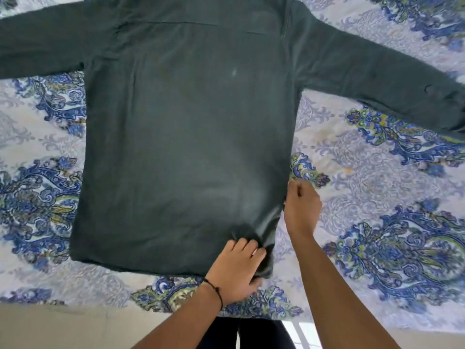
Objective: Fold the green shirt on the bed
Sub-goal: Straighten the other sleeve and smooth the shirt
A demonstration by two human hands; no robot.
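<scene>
Both hands work at the near right corner of the green shirt (186,147). Left hand (236,267), with a thin dark cord bracelet (214,289) at the wrist, lies on the hem corner: fingers (245,245) curl over the top of the cloth and the thumb is tucked at the hem edge, so the fabric is pinched and bunched into small creases there. Right hand (302,205), just beyond it, is closed at the shirt's right side edge, fingertips drawn together; whether cloth is actually held between them cannot be told, since the contact is hidden by the hand itself. Between the two forearms, at the bottom edge, dark trouser legs (251,333) of the person and a strip of pale floor (50,326) are visible.

The shirt lies flat on the bed (377,222), hem toward the viewer, body smooth apart from the gathered corner. Its two long sleeves spread outward, the left sleeve (42,46) running off the left edge, the right sleeve (390,86) angling off the right edge. A blue-and-green paisley bedspread (42,197) covers the bed on every side of the shirt.
</scene>
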